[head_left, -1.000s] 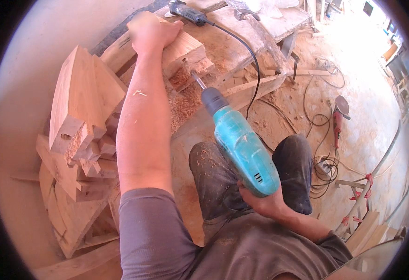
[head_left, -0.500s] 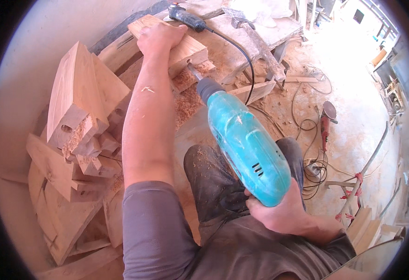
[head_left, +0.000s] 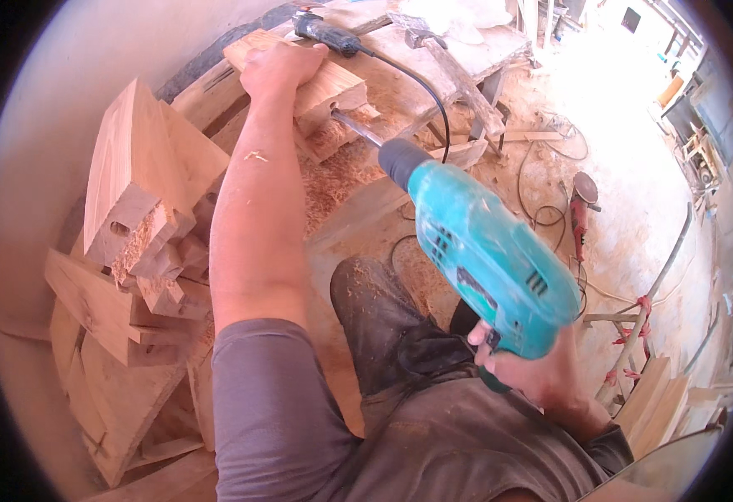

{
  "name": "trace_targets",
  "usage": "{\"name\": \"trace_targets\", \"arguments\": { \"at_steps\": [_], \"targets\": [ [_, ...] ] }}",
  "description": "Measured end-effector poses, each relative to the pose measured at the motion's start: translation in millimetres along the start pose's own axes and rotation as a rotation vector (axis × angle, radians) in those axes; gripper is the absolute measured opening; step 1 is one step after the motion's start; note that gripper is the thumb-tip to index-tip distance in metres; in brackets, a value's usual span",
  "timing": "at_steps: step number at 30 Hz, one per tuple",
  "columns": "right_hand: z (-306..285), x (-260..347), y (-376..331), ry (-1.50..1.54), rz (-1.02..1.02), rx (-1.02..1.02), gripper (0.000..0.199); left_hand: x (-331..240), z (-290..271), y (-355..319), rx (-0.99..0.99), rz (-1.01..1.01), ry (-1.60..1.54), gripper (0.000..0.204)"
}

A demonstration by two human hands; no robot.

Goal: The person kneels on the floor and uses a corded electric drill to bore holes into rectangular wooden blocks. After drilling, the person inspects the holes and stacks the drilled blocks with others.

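Drill sat clamped in the right hand's grip, bit at the block's end. The left hand clasped that block. Any casing lettering was blurred.

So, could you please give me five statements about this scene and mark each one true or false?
1. The right hand grips a teal drill. True.
2. The left hand is on the drill's body. False: the left hand is on a wooden block.
3. The drill bit points toward the block's end. True.
4. A red grinder lies on the workbench. False: the red grinder lies on the floor.
5. A black corded power tool lies beyond the block. True.
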State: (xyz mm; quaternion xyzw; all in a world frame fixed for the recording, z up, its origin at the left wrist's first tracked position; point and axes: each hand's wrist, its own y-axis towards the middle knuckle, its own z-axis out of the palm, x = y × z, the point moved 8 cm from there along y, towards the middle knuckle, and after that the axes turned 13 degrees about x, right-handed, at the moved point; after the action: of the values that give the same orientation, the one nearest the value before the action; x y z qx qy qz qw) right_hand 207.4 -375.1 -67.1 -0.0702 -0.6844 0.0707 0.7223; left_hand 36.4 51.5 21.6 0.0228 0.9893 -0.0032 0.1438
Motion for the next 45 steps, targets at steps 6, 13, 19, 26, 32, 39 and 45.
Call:
{"name": "trace_targets", "arguments": {
  "at_steps": [6,13,19,26,32,39,45],
  "targets": [
    [-19,-41,-20,0.075,0.010,0.061,0.052,5,5,12,-0.020,-0.059,0.019,0.077],
    [-31,-52,-11,0.167,0.027,0.111,0.050,1,5,26,0.018,0.033,0.043,0.072],
    [-39,-52,4,0.199,0.031,0.131,0.049,4,4,29,-0.194,0.047,0.069,0.060],
    [-39,-43,16,0.135,-0.026,0.135,0.045,10,13,44,0.029,0.039,0.073,0.077],
    [-39,-53,18,0.066,0.019,0.135,0.041,0,12,32,0.019,0.023,0.068,0.077],
    [-33,-56,23,0.011,0.040,0.145,0.046,5,12,29,0.018,-0.025,0.091,0.076],
    [-33,-63,12,0.013,0.040,0.192,0.048,-6,8,12,0.053,-0.014,0.098,0.074]
  ]
}}
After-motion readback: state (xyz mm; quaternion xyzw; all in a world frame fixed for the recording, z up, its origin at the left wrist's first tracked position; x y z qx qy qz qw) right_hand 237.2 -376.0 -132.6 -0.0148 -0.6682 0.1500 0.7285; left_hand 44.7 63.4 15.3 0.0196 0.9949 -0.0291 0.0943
